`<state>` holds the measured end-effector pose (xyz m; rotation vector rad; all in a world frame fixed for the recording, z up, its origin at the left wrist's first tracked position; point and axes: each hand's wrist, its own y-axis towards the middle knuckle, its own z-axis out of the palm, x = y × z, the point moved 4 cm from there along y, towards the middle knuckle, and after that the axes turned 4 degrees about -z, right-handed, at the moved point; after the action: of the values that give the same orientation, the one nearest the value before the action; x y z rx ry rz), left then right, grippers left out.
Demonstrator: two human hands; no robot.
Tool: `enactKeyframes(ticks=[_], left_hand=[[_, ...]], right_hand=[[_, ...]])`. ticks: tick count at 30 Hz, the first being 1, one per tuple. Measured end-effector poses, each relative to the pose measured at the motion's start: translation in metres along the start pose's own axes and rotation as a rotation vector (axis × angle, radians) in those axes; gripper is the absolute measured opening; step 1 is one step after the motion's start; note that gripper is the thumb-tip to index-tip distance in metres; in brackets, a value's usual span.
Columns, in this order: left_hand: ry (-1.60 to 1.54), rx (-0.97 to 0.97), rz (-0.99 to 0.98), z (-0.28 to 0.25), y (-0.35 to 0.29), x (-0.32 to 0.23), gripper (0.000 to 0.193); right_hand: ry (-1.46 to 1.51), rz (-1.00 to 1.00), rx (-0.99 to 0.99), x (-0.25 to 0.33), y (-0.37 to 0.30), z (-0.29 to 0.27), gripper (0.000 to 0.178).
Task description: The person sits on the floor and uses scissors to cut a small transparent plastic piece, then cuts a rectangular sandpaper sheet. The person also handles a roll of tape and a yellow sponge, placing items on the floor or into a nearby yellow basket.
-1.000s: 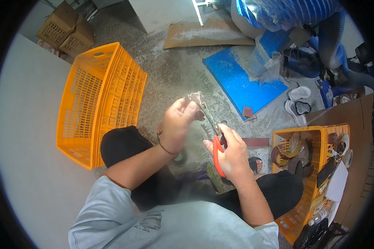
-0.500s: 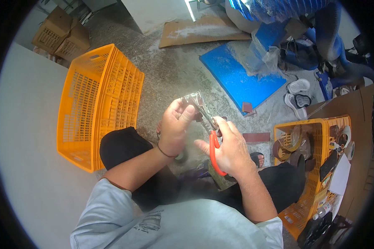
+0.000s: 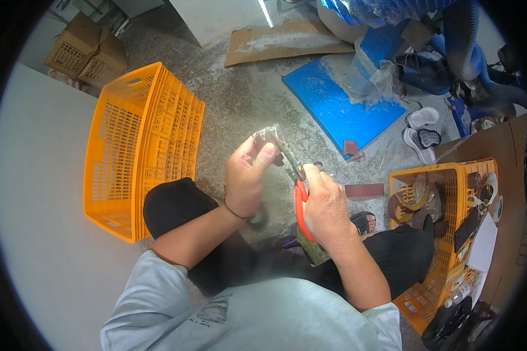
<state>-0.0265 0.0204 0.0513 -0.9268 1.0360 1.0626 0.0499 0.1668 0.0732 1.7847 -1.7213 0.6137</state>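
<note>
My right hand (image 3: 325, 206) is wrapped around a pair of red-handled scissors (image 3: 301, 207). Their dark blades point up and to the left, toward a small, shiny, clear-looking piece (image 3: 267, 134). That piece is pinched between the thumb and fingers of my left hand (image 3: 246, 175), and the blade tips meet its right side. Glare on it hides what exactly it is. White dust coats my right hand and forearm.
Yellow stacked crates (image 3: 167, 146) stand at the left. Another yellow crate (image 3: 424, 175) at the right holds tape rolls and sanding pieces. A dusty blue board (image 3: 339, 105) lies ahead, with a brown strip (image 3: 364, 191) and pale shoe soles (image 3: 421, 118) nearby.
The scissor handles have come together as my right hand closed, its thumb no longer stretched out to the side. My left hand still holds the shiny piece in about the same place.
</note>
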Motion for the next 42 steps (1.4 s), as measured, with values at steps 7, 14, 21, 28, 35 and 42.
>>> enactKeyframes(ticks=[7, 14, 21, 28, 35, 42], left_hand=[[-0.036, 0.015, 0.005, -0.001, 0.003, -0.001, 0.033], [-0.117, 0.019, -0.005, 0.001, 0.002, 0.0, 0.038], [-0.104, 0.061, -0.012, 0.0, 0.001, -0.004, 0.037], [0.067, 0.058, -0.002, -0.001, -0.006, -0.012, 0.035], [0.073, 0.023, 0.004, 0.0, -0.002, -0.008, 0.034], [0.027, 0.011, 0.003, -0.003, 0.001, -0.002, 0.035]], right_hand=[[0.179, 0.09, 0.073, -0.003, 0.006, 0.004, 0.034], [0.169, 0.076, 0.064, 0.008, 0.007, -0.007, 0.064], [0.159, 0.065, 0.134, 0.01, 0.008, -0.012, 0.064], [0.089, 0.06, 0.11, 0.004, 0.008, -0.005, 0.032], [0.015, -0.032, -0.003, 0.0, 0.007, 0.001, 0.021], [0.118, -0.012, 0.017, -0.006, 0.011, 0.01, 0.021]])
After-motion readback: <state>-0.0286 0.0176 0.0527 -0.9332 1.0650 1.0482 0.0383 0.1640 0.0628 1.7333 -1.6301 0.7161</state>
